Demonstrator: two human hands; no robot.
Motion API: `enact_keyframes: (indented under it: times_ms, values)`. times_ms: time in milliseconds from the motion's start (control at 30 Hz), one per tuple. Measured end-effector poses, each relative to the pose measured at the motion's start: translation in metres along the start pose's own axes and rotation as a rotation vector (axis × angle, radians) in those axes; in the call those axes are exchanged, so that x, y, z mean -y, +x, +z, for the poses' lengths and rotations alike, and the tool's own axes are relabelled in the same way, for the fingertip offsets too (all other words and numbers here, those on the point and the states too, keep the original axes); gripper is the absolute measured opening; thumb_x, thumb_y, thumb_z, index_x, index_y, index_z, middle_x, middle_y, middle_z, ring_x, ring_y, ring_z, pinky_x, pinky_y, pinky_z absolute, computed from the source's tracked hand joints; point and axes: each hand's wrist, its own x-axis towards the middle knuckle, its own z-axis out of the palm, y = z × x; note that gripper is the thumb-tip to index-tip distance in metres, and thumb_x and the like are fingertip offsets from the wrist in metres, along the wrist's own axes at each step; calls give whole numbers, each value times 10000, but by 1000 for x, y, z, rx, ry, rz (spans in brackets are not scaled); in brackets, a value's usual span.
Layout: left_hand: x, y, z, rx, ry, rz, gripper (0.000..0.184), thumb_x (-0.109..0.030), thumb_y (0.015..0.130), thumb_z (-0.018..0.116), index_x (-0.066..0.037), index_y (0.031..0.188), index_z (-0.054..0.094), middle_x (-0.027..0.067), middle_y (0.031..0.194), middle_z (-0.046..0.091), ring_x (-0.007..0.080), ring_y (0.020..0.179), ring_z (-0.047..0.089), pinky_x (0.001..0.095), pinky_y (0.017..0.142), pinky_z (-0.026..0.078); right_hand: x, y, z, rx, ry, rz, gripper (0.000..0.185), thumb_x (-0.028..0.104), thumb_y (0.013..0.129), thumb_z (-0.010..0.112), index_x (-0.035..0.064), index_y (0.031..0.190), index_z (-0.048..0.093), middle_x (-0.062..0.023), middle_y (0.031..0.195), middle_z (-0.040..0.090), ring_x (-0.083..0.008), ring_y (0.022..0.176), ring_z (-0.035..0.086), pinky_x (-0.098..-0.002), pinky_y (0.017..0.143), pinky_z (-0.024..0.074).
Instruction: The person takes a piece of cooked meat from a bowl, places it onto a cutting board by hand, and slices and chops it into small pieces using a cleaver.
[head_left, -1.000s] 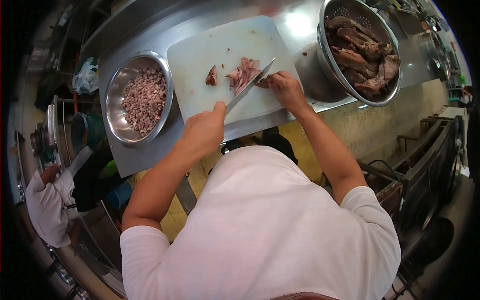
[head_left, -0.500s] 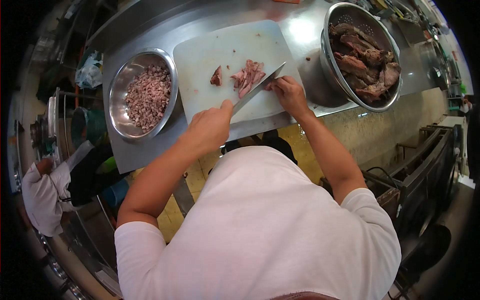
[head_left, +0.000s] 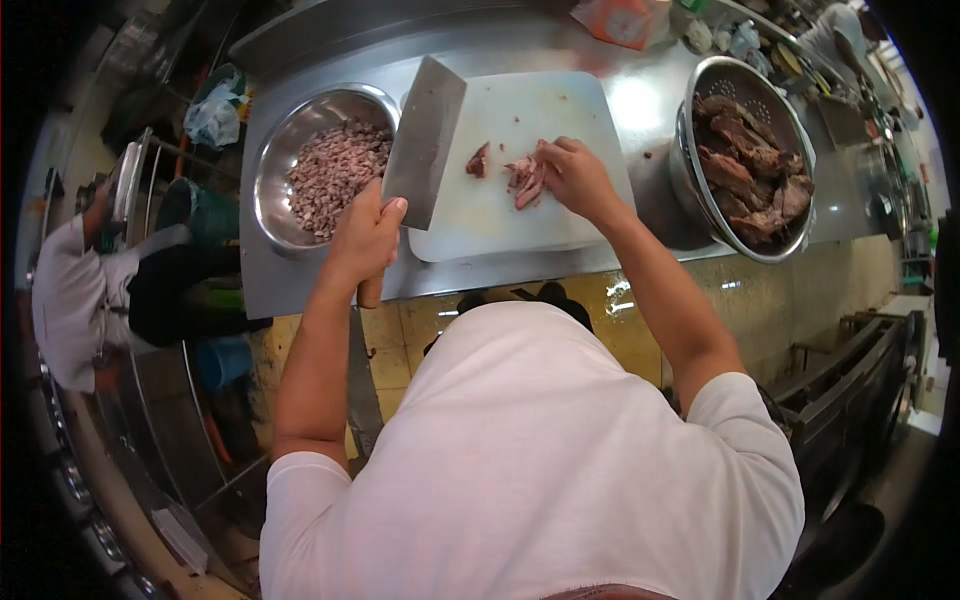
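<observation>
My left hand (head_left: 368,238) is wrapped round the wooden handle of a cleaver (head_left: 427,142). The broad blade stands up between the bowl of diced meat and the white cutting board (head_left: 570,110), its flat side showing. My right hand (head_left: 578,180) has its fingers pinched at the sliced meat (head_left: 525,183) on the board; the fingertips partly hide what they grip. A small dark chunk of meat (head_left: 478,161) lies left of the slices. The metal bowl (head_left: 268,190) holds diced meat (head_left: 335,175).
At the right, a colander (head_left: 690,165) holds large meat pieces (head_left: 750,175). An orange and white package (head_left: 622,22) lies at the table's back. A person in white (head_left: 75,300) is at the far left, near a blue bucket (head_left: 223,362).
The cleaver has moved left, away from the slices, and its blade has turned to show its broad side. My right hand has shifted onto the sliced meat. The view has moved, showing more behind the board.
</observation>
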Motion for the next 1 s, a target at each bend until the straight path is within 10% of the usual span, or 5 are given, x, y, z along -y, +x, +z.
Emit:
enact_keyframes:
  times_ms: [33, 333, 1000]
  values:
    - [5, -3, -3, -49, -93, -35, 246, -176, 1048, 544, -64, 1263, 581, -21, 654, 510, 65, 487, 483, 272, 430, 426, 8, 14, 12, 10, 27, -73, 235, -8, 856, 636, 58, 1063, 725, -121, 1100, 693, -356, 981, 649, -437, 880, 543]
    - [33, -26, 6, -64, -66, -37, 176, -182, 1042, 552, -59, 1166, 573, -12, 652, 499, 94, 485, 494, 288, 435, 442, 28, 60, 53, 391, 96, -250, 282, -13, 807, 639, 63, 1064, 730, -123, 1127, 673, -335, 1032, 653, -423, 917, 540]
    - [83, 7, 40, 268, -524, -290, 170, -207, 1042, 589, -47, 1067, 537, -4, 650, 507, 114, 470, 516, 318, 422, 480, 39, 44, 50, 218, 173, -4, 115, 50, 884, 693, 71, 957, 781, -123, 972, 704, -339, 923, 704, -409, 835, 572]
